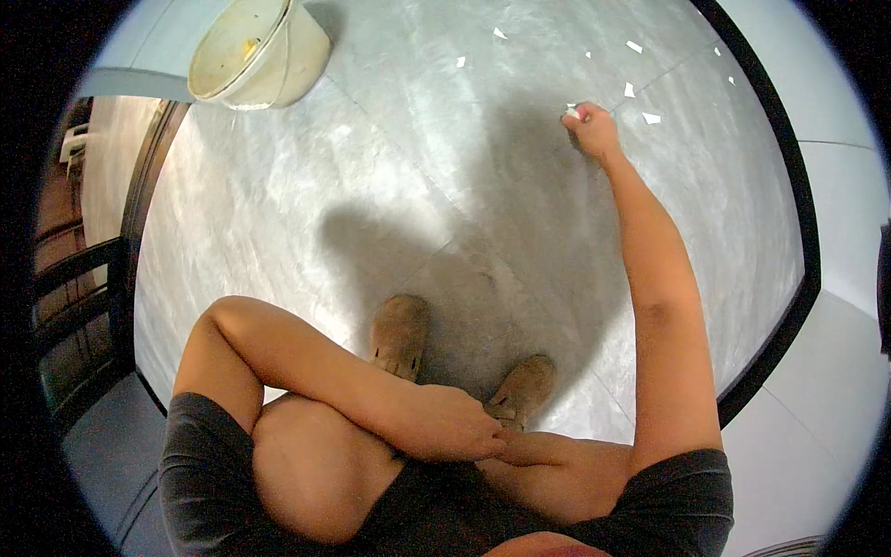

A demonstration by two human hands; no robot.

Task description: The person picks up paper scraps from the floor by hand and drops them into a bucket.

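My right hand (pixel 592 130) is stretched out over the grey floor (pixel 399 158), its fingers pinched on a small white scrap (pixel 573 112). Several more white scraps lie to its right and beyond it, among them one scrap (pixel 652 119) close by and another (pixel 629 90) just past that. My left hand (pixel 455 424) rests between my bent knees, near the shoes, with its fingers pressed together. Whether anything is under its fingers is hidden.
A cream bucket (pixel 302 56) stands at the upper left with a small yellowish item inside. Brown shoes (pixel 400 334) are on the floor below. A black border strip (pixel 809 223) curves along the right, and a dark slatted frame (pixel 83 306) stands at the left.
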